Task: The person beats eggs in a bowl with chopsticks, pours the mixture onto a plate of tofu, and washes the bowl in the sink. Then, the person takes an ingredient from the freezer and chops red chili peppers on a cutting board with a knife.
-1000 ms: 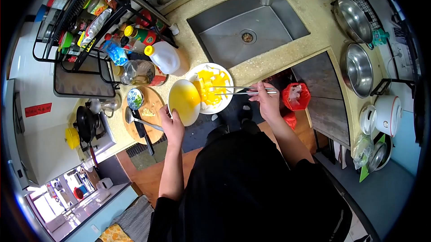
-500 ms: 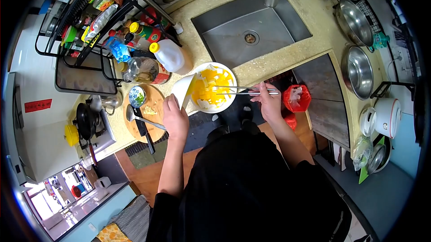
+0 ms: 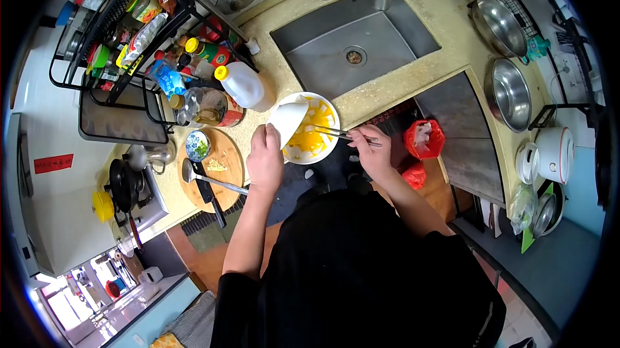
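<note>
My left hand (image 3: 264, 157) grips a small white bowl (image 3: 288, 119), tipped over the left side of a larger white bowl (image 3: 335, 139). Inside the larger bowl are pale cubes, likely tofu, coated in yellow beaten egg (image 3: 316, 129). A pair of metal chopsticks (image 3: 339, 133) is held in my right hand (image 3: 372, 149), their tips among the cubes. Left of the bowls, a round wooden board (image 3: 230, 155) carries a patterned bowl of chopped green onion (image 3: 197, 146), minced garlic (image 3: 217, 165), a knife (image 3: 210, 196) and a metal ladle or spoon (image 3: 188, 171).
Behind the bowls is a steel sink (image 3: 323, 67). A plastic jug (image 3: 245, 86) and bottles stand close to the left, below a black spice rack (image 3: 110, 31). A red-lined bin (image 3: 424, 139) sits right, under the counter. A stove with a black pan (image 3: 122, 183) is far left.
My left hand has moved right and tipped the small bowl further over the larger one. The chopsticks have shifted slightly left with my right hand. The whole view has moved a little.
</note>
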Demonstrator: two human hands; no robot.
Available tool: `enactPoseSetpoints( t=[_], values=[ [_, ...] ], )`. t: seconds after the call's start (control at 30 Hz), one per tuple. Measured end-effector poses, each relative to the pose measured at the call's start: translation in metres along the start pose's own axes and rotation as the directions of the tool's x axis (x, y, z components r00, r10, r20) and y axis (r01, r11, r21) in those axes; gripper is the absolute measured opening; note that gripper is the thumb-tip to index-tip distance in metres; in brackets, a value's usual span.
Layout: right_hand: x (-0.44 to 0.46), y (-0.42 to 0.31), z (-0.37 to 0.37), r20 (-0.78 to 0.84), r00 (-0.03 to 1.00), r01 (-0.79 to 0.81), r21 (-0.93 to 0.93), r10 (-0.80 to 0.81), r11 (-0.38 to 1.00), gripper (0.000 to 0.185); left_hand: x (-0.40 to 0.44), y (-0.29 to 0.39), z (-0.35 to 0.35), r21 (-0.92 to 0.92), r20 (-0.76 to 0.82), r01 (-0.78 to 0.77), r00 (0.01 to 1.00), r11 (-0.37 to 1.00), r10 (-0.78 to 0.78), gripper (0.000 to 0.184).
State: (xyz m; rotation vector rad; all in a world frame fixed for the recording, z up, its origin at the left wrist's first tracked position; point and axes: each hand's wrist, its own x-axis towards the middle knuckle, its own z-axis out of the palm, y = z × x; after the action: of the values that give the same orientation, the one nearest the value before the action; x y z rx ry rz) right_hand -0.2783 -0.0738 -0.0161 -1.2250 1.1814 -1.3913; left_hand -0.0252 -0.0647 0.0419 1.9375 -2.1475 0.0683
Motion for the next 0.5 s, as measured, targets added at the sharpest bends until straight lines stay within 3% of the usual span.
enactPoseSetpoints(
  t=[0.27,0.5],
  values=[
    [-0.009,-0.015,0.008,-0.024,0.995,0.094,-0.144,-0.098,0.985,0.011,0.001,-0.013,0.011,0.031,0.007,-0.118,0.993,0.993,0.118,0.043],
    [-0.015,-0.028,0.020,0.003,0.985,0.168,-0.213,-0.171,0.962,0.009,0.002,-0.021,0.009,-0.026,0.023,-0.106,0.994,0.994,0.106,0.040]
  ],
)
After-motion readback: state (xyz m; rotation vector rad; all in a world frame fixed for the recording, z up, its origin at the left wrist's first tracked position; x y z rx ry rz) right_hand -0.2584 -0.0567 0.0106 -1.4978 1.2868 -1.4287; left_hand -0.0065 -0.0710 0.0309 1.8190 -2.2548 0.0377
